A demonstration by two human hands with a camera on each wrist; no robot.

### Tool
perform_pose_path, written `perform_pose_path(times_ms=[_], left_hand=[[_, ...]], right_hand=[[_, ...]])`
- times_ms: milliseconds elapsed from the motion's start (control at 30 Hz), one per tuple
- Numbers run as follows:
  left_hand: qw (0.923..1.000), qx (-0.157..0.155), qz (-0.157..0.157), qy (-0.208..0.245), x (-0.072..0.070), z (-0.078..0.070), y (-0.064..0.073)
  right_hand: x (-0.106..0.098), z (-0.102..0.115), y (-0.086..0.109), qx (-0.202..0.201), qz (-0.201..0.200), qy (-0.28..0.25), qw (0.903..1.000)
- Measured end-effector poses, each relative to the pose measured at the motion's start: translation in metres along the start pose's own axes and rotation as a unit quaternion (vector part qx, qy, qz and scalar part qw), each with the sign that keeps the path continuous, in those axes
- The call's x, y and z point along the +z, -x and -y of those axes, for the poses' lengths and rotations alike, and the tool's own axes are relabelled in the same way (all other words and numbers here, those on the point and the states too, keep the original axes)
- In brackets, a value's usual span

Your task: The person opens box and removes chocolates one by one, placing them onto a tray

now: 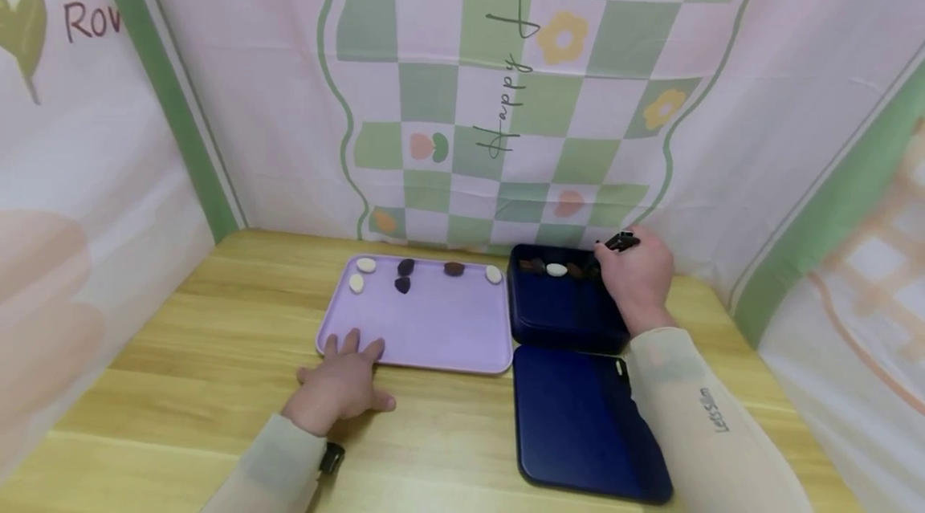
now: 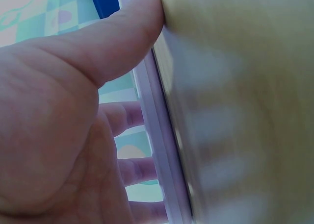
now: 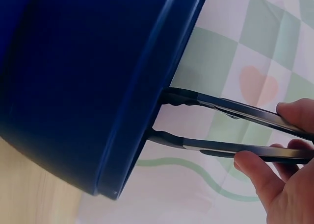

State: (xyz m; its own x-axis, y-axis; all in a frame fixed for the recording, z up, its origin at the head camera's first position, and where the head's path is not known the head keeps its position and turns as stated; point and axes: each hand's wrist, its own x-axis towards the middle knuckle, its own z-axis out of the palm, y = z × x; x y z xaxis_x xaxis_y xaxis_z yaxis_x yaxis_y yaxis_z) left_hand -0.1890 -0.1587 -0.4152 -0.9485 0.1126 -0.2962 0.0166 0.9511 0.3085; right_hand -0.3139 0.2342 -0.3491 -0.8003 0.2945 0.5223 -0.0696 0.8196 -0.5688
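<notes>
My right hand [image 1: 641, 276] grips black-and-metal tongs [image 3: 255, 115] at the far right corner of a dark blue box [image 1: 567, 312]. In the right wrist view the tongs' arms stand apart; their tips are hidden behind the box's rim. Along the box's far wall lie a white oval piece [image 1: 556, 270] and several brown and dark ones. My left hand [image 1: 338, 386] has its fingers spread over the near left edge of a lilac tray [image 1: 441, 336]. On the tray's far half are several white pieces [image 1: 366, 265], two dark pieces [image 1: 406, 266] and a brown piece [image 1: 454, 269].
A dark blue lid [image 1: 578, 433] lies on the wooden table [image 1: 181, 384] in front of the box, partly covered by the right sleeve. Close behind tray and box hangs a checkered cloth [image 1: 499, 95], with more cloth at both sides.
</notes>
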Motion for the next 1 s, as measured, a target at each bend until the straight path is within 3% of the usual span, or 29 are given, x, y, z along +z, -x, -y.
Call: perform_pose_path(times_ms=[367,533,633,700,733,800,900,1000], left_hand=[[1.0,0.0,0.003,-0.001,0.001,0.003,-0.002],[1.0,0.002,0.002,0.001,0.001,0.003,-0.002],[1.0,0.002,0.002,0.003,0.002,0.002,-0.002],[1.0,0.001,0.002,0.003,0.002,0.001,-0.002],[1.0,0.0,0.003,0.004,0.001,0.001,-0.001],[1.0,0.0,0.003,0.004,0.001,0.001,-0.001],[1.0,-0.002,0.006,0.004,-0.001,0.0,0.0],[1.0,-0.002,0.008,0.004,-0.002,-0.001,0.0]], right_hand=[[-0.006,0.0,0.002,0.007,-0.004,-0.016,0.9998],[-0.013,-0.006,0.003,0.083,-0.019,-0.049,0.9952],[-0.023,-0.011,0.004,0.151,-0.024,-0.095,0.9837],[-0.031,-0.015,0.003,0.202,-0.023,-0.145,0.9684],[-0.034,-0.016,0.003,0.229,-0.027,-0.183,0.9556],[-0.042,-0.018,0.002,0.278,-0.039,-0.26,0.924],[-0.051,-0.017,0.003,0.33,-0.071,-0.378,0.8622],[-0.058,-0.015,0.007,0.346,-0.094,-0.439,0.8238]])
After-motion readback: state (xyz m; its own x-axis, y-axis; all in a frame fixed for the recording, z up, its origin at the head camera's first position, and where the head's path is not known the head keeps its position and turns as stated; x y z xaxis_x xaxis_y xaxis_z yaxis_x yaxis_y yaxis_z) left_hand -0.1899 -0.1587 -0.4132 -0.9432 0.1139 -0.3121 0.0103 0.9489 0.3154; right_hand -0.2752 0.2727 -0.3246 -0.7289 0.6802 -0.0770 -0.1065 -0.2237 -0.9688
